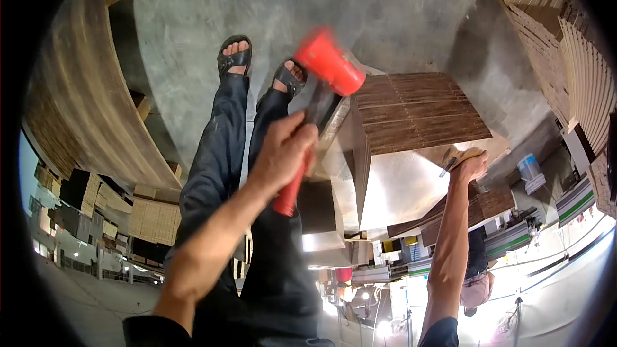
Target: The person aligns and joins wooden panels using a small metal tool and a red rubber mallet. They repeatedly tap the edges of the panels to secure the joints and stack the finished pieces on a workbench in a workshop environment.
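Head view: a red mallet [321, 83] is held by its handle in the left hand [283, 154], fingers wrapped tight, its blurred head raised above the near edge of a stack of dark wooden boards [418, 112]; the right hand [469, 167] is laid at the stack's far corner, closed on a tan object with a pen-like item [459, 156]; sandalled feet [257, 67] are seen on the concrete floor [289, 0]; pale board piles [83, 109] are stacked to the left, and more [565, 45] to the right.

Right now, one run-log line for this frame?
left hand: grips red mallet, raised | right hand: on stack of wood panels, holding small tool | standing, sandals
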`<action>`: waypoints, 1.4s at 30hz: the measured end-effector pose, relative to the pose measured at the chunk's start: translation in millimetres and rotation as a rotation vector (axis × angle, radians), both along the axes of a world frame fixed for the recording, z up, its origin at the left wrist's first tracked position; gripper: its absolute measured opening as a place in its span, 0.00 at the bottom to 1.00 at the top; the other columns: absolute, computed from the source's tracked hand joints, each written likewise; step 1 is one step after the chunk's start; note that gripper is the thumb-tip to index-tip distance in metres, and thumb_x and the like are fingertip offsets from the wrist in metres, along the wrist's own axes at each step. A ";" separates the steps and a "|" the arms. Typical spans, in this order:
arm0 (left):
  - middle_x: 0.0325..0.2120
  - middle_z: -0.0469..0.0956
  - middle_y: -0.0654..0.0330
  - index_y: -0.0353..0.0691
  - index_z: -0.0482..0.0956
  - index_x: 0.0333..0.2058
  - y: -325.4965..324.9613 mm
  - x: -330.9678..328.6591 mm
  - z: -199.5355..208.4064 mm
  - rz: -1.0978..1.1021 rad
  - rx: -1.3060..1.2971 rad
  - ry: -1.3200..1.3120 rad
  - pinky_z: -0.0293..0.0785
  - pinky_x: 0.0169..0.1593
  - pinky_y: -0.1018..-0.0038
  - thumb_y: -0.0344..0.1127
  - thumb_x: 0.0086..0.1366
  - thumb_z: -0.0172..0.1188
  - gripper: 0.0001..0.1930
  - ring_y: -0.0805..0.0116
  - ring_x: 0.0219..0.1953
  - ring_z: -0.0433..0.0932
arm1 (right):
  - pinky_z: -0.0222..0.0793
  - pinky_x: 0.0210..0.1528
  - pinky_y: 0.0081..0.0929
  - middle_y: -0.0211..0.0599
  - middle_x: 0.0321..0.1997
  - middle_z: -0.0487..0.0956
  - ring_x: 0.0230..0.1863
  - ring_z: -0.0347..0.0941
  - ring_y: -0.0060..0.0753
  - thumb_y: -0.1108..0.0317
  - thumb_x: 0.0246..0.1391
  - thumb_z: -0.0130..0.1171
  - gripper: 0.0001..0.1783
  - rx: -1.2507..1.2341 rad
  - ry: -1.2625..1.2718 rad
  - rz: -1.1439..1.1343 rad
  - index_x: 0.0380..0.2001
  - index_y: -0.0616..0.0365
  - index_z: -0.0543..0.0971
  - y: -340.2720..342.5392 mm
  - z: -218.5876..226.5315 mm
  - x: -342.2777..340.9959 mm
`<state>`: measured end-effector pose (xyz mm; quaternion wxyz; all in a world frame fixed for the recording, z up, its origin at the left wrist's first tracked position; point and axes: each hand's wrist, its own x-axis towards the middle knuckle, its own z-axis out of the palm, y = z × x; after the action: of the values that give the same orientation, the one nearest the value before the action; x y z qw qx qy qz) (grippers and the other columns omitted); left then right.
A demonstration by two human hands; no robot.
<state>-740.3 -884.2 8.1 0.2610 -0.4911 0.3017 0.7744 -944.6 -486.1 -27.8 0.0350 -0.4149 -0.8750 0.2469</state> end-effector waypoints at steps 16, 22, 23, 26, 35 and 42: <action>0.26 0.73 0.64 0.41 0.70 0.37 103.7 22.9 68.1 0.634 0.232 -0.411 0.68 0.21 0.74 0.35 0.73 0.49 0.06 0.75 0.18 0.70 | 0.70 0.41 0.42 0.46 0.38 0.80 0.36 0.74 0.44 0.50 0.60 0.48 0.28 0.084 -0.026 0.011 0.36 0.71 0.79 3.9 2.1 4.1; 0.22 0.73 0.65 0.41 0.73 0.34 69.8 45.1 43.4 0.368 -0.049 -0.358 0.66 0.18 0.76 0.36 0.70 0.55 0.06 0.76 0.16 0.70 | 0.71 0.42 0.42 0.48 0.37 0.80 0.36 0.75 0.44 0.50 0.61 0.47 0.29 0.114 -0.043 0.043 0.37 0.72 0.79 5.6 0.3 3.8; 0.19 0.71 0.66 0.41 0.74 0.32 56.8 48.3 31.6 0.279 -0.189 -0.320 0.66 0.19 0.78 0.35 0.68 0.56 0.06 0.77 0.16 0.69 | 0.71 0.42 0.43 0.48 0.37 0.80 0.36 0.75 0.45 0.50 0.61 0.47 0.29 0.081 -0.028 0.039 0.37 0.72 0.79 6.3 0.0 3.9; 0.21 0.69 0.70 0.34 0.71 0.60 8.2 63.1 -6.6 -0.043 -0.539 -0.224 0.65 0.22 0.82 0.29 0.66 0.53 0.23 0.83 0.19 0.65 | 0.71 0.41 0.42 0.46 0.36 0.79 0.34 0.75 0.42 0.51 0.62 0.46 0.28 0.039 -0.024 0.035 0.35 0.71 0.79 2.2 2.9 2.3; 0.45 0.75 0.39 0.36 0.59 0.66 -162.9 172.4 -139.9 -1.027 -1.371 -0.040 0.71 0.50 0.54 0.21 0.61 0.51 0.33 0.38 0.46 0.74 | 0.67 0.53 0.37 0.54 0.42 0.79 0.46 0.75 0.44 0.56 0.64 0.46 0.25 0.208 -0.193 0.332 0.46 0.70 0.78 -5.9 7.7 6.8; 0.47 0.77 0.42 0.31 0.69 0.59 -191.5 198.9 -119.1 -0.966 -1.222 -0.073 0.73 0.50 0.63 0.23 0.62 0.53 0.24 0.49 0.47 0.77 | 0.73 0.45 0.34 0.45 0.45 0.78 0.43 0.76 0.40 0.72 0.55 0.62 0.17 0.082 -0.245 0.708 0.49 0.62 0.77 -14.8 90.8 71.7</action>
<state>-541.4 -1075.7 -111.0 0.2625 -0.3870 0.8465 0.2546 -872.9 -500.9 63.0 -0.1407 -0.1115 -0.9711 0.1572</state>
